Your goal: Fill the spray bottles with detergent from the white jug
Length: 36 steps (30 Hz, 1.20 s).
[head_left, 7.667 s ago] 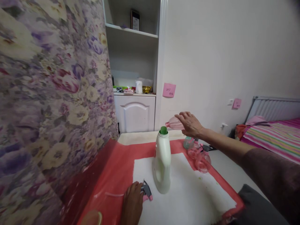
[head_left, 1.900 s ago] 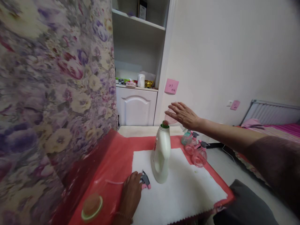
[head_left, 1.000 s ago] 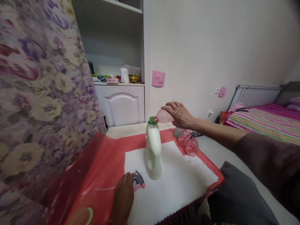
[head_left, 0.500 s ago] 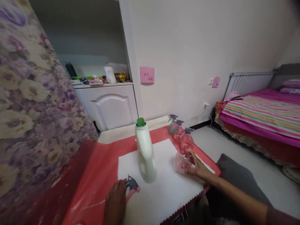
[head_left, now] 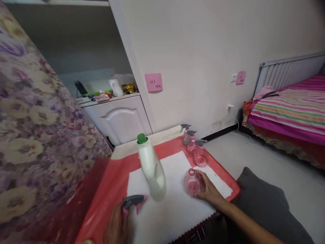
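Pink bottle (head_left: pixel 192 185): transparent, body rounded, short neck with a darker pink rim, mouth open; roughly upright in the right hand (head_left: pixel 207 190), gripped from its right side. Located over the right half of the white sheet (head_left: pixel 172 217); contact of base with sheet cannot be confirmed. Spray head (head_left: pixel 134 200): dark grey top, pink nozzle tip, pink lever and pink collar; held in the left hand (head_left: pixel 116 223) near the sheet's left edge, nozzle end toward the jug. Jug (head_left: pixel 154 178): pale green, opaque, side handle, threaded neck, green insert (head_left: pixel 141 138) protruding from mouth; standing on sheet between the other two.
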Motion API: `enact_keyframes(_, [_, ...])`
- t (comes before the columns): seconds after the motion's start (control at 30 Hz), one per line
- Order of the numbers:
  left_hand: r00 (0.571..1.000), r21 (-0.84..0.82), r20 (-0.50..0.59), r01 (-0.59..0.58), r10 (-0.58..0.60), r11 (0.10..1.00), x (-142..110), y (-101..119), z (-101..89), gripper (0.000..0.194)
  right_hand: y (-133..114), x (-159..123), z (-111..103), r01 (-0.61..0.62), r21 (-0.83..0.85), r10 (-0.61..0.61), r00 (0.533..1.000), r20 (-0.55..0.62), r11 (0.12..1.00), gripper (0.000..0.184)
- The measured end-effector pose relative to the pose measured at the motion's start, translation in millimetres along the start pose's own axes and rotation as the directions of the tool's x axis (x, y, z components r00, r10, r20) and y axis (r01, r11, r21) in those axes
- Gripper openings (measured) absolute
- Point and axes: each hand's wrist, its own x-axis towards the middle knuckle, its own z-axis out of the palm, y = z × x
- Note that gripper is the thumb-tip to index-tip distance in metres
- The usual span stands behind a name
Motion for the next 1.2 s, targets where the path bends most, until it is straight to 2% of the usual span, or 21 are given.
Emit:
enact_keyframes(0.07, [0.994, -0.108, -0.014, 0.106, -0.108, 0.989, -10, 11, -8.1, 0.040, 2, 1, 0, 0.006, 0.001, -0.006, 1.000, 0.000, 1.000, 0.087])
enact_keyframes(0.13, [0.966, -0.249, -0.049, 0.235, -0.255, 0.939, -21, 27, -10.4, 0.049, 3, 3, 0, 0.011, -0.005, -0.011, 1.000, 0.000, 1.000, 0.087])
enact_keyframes(0.2, [0.930, -0.483, -0.050, 0.296, -0.364, 0.824, -31, 51, -6.2, 0.052, 4, 3, 0, 0.017, -0.024, -0.017, 1.000, -0.006, 1.000, 0.087])
enact_keyframes(0.23, [0.925, -0.595, 0.015, 0.313, -0.379, 0.741, -35, 66, -2.1, 0.051, 4, 4, 0, 0.020, -0.033, -0.021, 1.000, -0.009, 0.999, 0.087])
enact_keyframes(0.3, [0.908, -0.764, 0.158, 0.362, -0.389, 0.534, -40, 99, 8.0, 0.057, 4, 3, 1, 0.032, -0.043, -0.032, 0.999, -0.010, 0.999, 0.087])
enact_keyframes(0.37, [0.908, -0.851, 0.271, 0.381, -0.319, 0.361, -41, 131, 17.3, 0.061, 4, 2, 0, 0.041, -0.038, -0.041, 0.999, -0.011, 0.998, 0.088])
enact_keyframes(0.43, [0.920, -0.896, 0.310, 0.367, -0.241, 0.249, -37, 160, 23.0, 0.055, 3, 1, 0, 0.038, -0.039, -0.038, 0.999, -0.016, 0.999, 0.089])
enact_keyframes(0.5, [0.947, -0.936, 0.273, 0.301, -0.167, 0.180, -32, 185, 25.0, 0.049, 0, -1, -1, 0.033, -0.046, -0.034, 0.999, -0.019, 0.998, 0.090])
enact_keyframes(0.63, [0.984, -0.972, 0.154, 0.167, -0.091, 0.164, -20, 220, 28.0, 0.050, -8, -4, -3, 0.025, -0.043, -0.024, 1.000, 0.017, 0.999, 0.089])
enact_keyframes(0.8, [0.994, -0.970, -0.004, 0.023, -0.111, 0.242, -10, 242, 40.2, 0.049, -14, -6, -2, 0.020, -0.037, -0.020, 1.000, 0.008, 0.999, 0.088])
enact_keyframes(0.93, [0.985, -0.947, -0.120, -0.077, -0.122, 0.312, -7, 251, 49.7, 0.047, -13, -6, -1, 0.013, -0.037, -0.012, 0.999, 0.033, 0.999, 0.090])
enact_keyframes(1.2, [0.980, -0.938, -0.145, -0.093, -0.137, 0.334, -7, 250, 69.4, 0.043, -4, -5, 1, 0.025, -0.069, -0.022, 0.999, 0.032, 0.997, 0.094])
